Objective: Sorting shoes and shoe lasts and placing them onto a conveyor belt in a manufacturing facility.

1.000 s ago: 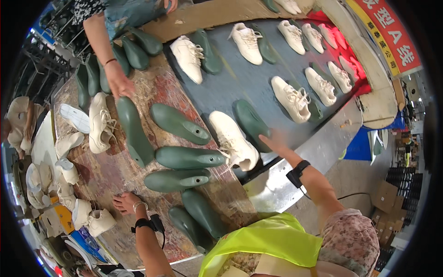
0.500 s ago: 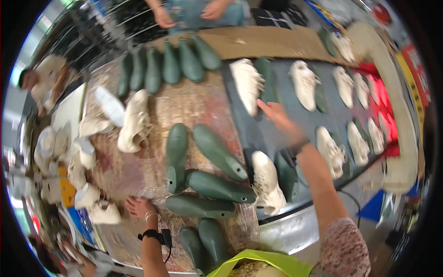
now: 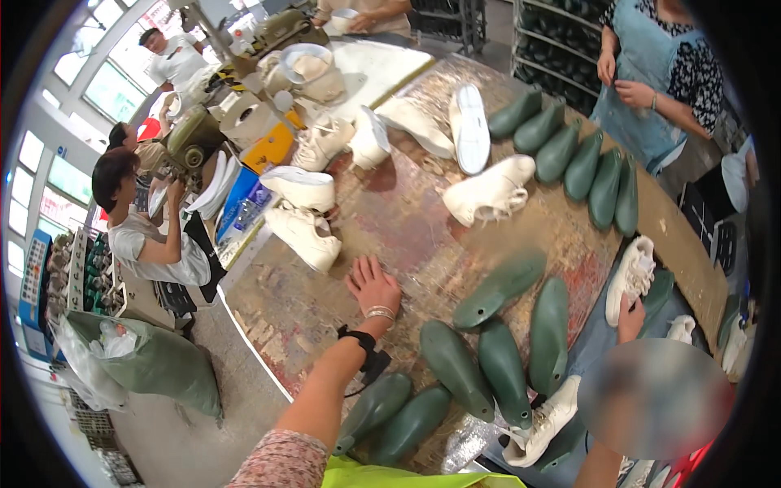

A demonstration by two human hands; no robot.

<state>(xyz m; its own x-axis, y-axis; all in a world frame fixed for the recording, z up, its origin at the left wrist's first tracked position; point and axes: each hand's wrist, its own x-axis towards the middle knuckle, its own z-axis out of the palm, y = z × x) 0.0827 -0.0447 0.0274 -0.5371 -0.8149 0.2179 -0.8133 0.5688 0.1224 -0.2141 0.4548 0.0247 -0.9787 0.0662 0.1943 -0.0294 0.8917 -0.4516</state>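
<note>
White sneaker (image 3: 631,276): my right hand (image 3: 630,319) now touches its heel; fingers hidden, cannot tell.
Left hand (image 3: 372,285): I still press it flat, fingers spread, on worktable (image 3: 407,220).
Change: view swung left.

Left hand (image 3: 373,286) flat on worktable (image 3: 390,220) — green shoe lasts (image 3: 504,370) nearby

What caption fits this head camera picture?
Left hand flat on worn table; right hand touches white sneaker beside green lasts.

white sneaker (image 3: 631,276) | on its side, laces up | belt edge, beside green last (image 3: 550,333)
</note>
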